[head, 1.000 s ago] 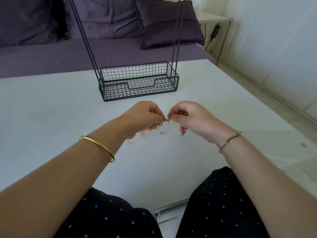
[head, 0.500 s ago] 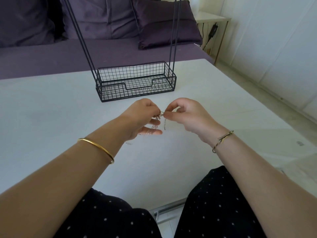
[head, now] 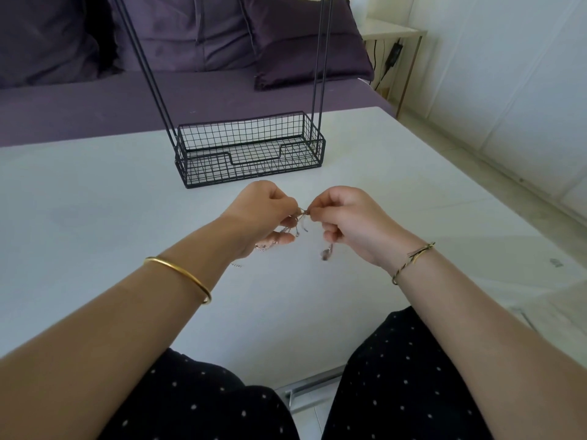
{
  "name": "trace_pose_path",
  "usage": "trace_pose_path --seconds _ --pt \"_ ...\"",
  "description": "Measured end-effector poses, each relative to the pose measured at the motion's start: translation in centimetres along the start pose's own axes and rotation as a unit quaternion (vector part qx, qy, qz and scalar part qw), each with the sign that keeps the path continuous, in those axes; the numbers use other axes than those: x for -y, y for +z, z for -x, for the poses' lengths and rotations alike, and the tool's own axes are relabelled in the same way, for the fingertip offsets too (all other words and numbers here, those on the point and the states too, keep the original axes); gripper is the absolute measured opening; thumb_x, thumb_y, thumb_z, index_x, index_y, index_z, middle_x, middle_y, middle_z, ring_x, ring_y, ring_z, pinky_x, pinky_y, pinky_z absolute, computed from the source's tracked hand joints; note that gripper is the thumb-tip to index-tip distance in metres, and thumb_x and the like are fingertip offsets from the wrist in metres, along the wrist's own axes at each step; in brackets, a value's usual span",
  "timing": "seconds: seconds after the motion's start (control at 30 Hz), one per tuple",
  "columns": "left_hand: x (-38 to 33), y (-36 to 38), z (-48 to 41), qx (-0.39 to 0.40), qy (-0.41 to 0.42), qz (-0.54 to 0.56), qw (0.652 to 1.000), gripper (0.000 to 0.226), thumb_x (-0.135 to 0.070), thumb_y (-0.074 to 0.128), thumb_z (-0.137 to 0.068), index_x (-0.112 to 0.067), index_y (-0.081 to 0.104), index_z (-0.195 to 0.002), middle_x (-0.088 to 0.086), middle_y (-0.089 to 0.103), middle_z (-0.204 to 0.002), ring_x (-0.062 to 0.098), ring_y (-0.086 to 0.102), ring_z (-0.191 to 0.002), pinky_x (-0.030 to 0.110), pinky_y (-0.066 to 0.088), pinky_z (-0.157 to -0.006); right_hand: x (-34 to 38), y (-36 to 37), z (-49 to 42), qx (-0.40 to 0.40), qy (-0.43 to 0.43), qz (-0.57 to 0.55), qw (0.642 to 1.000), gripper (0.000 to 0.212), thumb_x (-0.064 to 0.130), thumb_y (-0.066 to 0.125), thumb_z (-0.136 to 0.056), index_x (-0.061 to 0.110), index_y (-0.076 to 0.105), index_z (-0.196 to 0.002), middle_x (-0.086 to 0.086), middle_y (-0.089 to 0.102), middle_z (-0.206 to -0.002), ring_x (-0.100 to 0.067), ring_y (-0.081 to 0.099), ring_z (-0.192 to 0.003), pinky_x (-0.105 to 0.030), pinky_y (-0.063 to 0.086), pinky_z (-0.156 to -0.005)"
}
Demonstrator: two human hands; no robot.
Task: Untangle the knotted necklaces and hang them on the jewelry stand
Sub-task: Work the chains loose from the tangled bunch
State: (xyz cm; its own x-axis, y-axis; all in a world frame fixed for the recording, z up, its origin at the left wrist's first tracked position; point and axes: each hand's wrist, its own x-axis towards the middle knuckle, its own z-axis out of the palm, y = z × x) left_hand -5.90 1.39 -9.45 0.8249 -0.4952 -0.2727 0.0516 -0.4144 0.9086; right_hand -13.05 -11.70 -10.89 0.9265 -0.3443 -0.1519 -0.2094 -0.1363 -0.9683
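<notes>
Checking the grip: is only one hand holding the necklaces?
No, the left hand and the right hand both pinch the tangled necklaces between them.

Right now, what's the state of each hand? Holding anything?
Left hand: closed, pinching the tangled necklaces.
Right hand: closed, pinching the same tangle from the other side.

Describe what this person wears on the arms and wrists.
The left forearm and right forearm are sleeveless. The left wrist wears a plain, smooth gold bangle. The right wrist wears a thin twisted cord bracelet of gold and dark strands, knotted on top.
</notes>
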Motion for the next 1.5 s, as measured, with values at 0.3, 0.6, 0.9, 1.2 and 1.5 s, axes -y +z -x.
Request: trace_pose_path --seconds 0.3,0.6,0.9,1.2,1.5 --pt "-0.12 0.31 0.01 -0.022 0.050 -0.009 0.998 0.009 -0.011 0.044 -0.093 -0.014 0.050 -0.088 0.002 0.050 -0.074 0.015 0.045 -0.066 0.023 0.036 -0.048 0.26 0.13 0.02 -0.022 -0.004 -0.020 1.000 0.013 0.002 0.066 -0.082 0.010 0.063 -0.072 -0.001 0.053 -0.063 -0.007 0.036 -0.041 -0.022 0.032 -0.046" --pt "-0.03 0.35 0.02 -0.004 0.015 0.048 0.999 0.009 -0.010 0.046 -0.096 -0.013 0.051 -0.089 0.001 0.061 -0.088 0.009 0.058 -0.072 0.020 0.048 -0.046 0.24 0.00 0.08 -0.042 -0.011 -0.070 0.997 0.010 0.000 0.060 -0.089 0.003 0.060 -0.080 -0.008 0.056 -0.071 -0.013 0.057 -0.054 -0.030 0.056 -0.059" --pt "0.08 -0.16 0.00 -0.018 0.039 -0.096 0.994 0.005 -0.009 0.049 -0.092 -0.011 0.054 -0.090 0.004 0.059 -0.082 0.018 0.065 -0.075 0.029 0.055 -0.055 0.37 -0.20 0.10 -0.062 -0.055 0.074 0.994 0.013 0.008 0.060 -0.088 0.014 0.064 -0.078 0.008 0.048 -0.059 -0.002 0.042 -0.048 -0.017 0.035 -0.052" --pt "0.25 -0.47 -0.14 -0.065 0.044 -0.118 0.990 0.007 -0.009 0.053 -0.088 -0.014 0.058 -0.087 0.004 0.060 -0.073 0.021 0.050 -0.062 0.027 0.038 -0.053 0.81 0.02 0.52 -0.034 -0.015 0.098 0.994 0.013 0.015 0.066 -0.083 0.016 0.065 -0.071 0.007 0.048 -0.057 -0.005 0.038 -0.043 -0.019 0.029 -0.044" --pt "0.77 -0.50 0.03 0.008 0.076 -0.104 0.992 0.003 -0.013 0.060 -0.092 -0.015 0.060 -0.089 -0.001 0.057 -0.077 0.013 0.049 -0.067 0.027 0.044 -0.063 0.47 -0.18 0.33 -0.111 0.024 0.036 0.993 0.017 0.010 0.058 -0.083 0.010 0.054 -0.067 0.002 0.045 -0.056 -0.008 0.027 -0.038 -0.017 0.021 -0.038"
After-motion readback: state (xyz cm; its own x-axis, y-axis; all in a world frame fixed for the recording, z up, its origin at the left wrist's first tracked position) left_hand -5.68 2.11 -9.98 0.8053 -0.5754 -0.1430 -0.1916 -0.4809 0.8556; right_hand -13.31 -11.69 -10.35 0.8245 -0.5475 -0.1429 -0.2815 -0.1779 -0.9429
